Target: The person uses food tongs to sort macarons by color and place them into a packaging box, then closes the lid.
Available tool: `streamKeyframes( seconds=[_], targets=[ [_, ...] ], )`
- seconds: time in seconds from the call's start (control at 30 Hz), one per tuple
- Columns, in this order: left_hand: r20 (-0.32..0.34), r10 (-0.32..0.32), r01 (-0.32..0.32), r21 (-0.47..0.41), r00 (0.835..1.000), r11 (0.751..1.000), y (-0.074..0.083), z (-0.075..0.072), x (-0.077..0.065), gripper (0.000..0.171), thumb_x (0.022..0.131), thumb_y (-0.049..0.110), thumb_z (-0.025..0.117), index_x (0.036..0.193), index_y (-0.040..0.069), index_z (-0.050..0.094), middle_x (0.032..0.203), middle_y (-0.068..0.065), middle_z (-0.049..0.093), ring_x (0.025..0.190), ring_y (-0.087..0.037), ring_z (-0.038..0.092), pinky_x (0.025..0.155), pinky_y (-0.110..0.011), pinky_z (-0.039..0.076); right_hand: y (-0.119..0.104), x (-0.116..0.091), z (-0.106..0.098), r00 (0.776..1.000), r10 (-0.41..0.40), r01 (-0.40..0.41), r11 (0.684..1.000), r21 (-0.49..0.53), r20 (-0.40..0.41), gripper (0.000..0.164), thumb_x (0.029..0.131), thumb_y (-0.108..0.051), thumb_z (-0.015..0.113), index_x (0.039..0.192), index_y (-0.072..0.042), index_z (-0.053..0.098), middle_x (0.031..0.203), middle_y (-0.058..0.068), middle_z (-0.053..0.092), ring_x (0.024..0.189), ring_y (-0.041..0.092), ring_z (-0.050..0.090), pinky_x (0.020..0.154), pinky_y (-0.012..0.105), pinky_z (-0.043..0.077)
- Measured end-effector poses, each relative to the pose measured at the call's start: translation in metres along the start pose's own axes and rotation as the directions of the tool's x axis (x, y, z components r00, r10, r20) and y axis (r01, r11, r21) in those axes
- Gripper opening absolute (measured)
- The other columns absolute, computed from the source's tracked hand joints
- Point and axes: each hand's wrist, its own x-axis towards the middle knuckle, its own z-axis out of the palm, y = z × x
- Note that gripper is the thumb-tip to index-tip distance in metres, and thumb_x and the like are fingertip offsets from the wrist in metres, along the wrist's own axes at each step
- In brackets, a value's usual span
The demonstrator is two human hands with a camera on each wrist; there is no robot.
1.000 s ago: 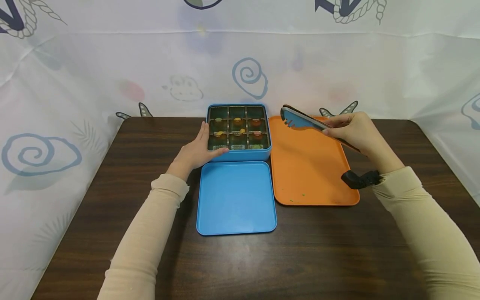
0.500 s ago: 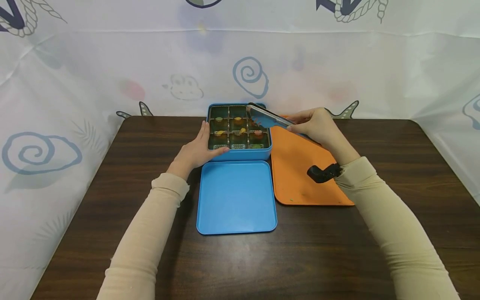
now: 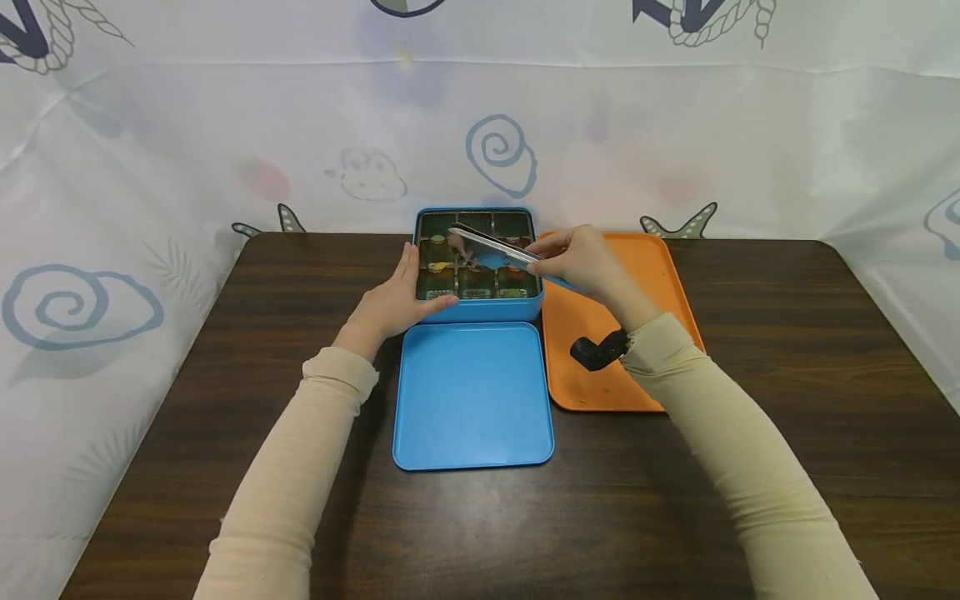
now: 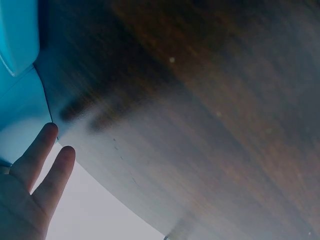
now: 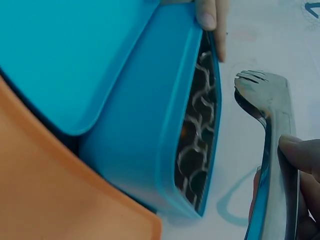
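My right hand [image 3: 577, 258] pinches metal tongs [image 3: 491, 243] and holds them over a blue box [image 3: 480, 312]. In the right wrist view the tongs [image 5: 275, 115] have toothed ends, with no item visible between them. The box holds a dark, divided insert [image 3: 512, 223] with small square compartments. Small yellow, green and reddish bits show in some of them, too small to identify; the tongs hide part of the middle. My left hand [image 3: 390, 304] rests against the box's left side with straight fingers, its thumb along the front edge.
A flat blue lid or tray [image 3: 472, 396] lies in front of the box. To the right is an orange tray [image 3: 600, 392] with tiny green specks, partly under my right arm. All stand on a dark wooden table [image 3: 262, 333], with a printed white cloth [image 3: 300, 125] behind.
My right hand has carried the tongs leftward from above the orange tray to over the middle of the box. My left hand and the box stay where they were.
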Motion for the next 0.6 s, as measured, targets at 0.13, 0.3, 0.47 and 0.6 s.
streamKeyframes(
  seconds=[0.13,0.3,0.47,0.6],
  targets=[
    [-0.005,0.002,-0.002,-0.006,1.000,1.000,-0.001,0.000,0.000,0.114,0.078,0.083,0.036,0.149,0.016,-0.022,0.157,0.000,-0.025,0.108,-0.036,0.062,0.054,-0.032,0.045,-0.004,0.003,0.011,1.000,-0.004,0.004,0.999,-0.031,0.016,0.030,0.086,-0.019,0.068,0.116,-0.012,0.069,0.119,0.010,0.062,0.099,0.025,0.056,0.079,0.036,0.048],
    [-0.010,0.010,-0.010,-0.021,1.000,1.000,-0.002,0.000,0.001,0.115,0.076,0.085,0.035,0.149,0.016,-0.022,0.158,-0.001,-0.023,0.108,-0.037,0.061,0.055,-0.033,0.046,-0.007,0.006,0.023,1.000,-0.012,0.013,0.997,-0.080,0.023,0.029,0.085,-0.020,0.069,0.113,-0.013,0.071,0.115,0.009,0.066,0.099,0.024,0.058,0.076,0.035,0.049],
    [-0.007,0.014,-0.014,-0.015,1.000,1.000,-0.002,0.000,0.001,0.115,0.076,0.086,0.033,0.149,0.016,-0.022,0.157,0.000,-0.025,0.108,-0.037,0.061,0.065,-0.038,0.050,-0.009,0.010,0.032,1.000,-0.008,0.009,0.996,-0.091,0.012,0.029,0.085,-0.020,0.070,0.113,-0.013,0.071,0.109,0.010,0.069,0.097,0.024,0.060,0.075,0.034,0.050],
    [0.000,0.008,-0.008,-0.014,1.000,1.000,-0.001,-0.001,-0.001,0.116,0.076,0.085,0.034,0.149,0.015,-0.022,0.157,0.000,-0.026,0.109,-0.037,0.061,0.068,-0.039,0.050,-0.010,0.013,0.037,1.000,-0.011,0.012,0.996,-0.090,0.006,0.031,0.085,-0.020,0.070,0.114,-0.013,0.070,0.109,0.010,0.069,0.098,0.024,0.061,0.077,0.035,0.051]
  ],
)
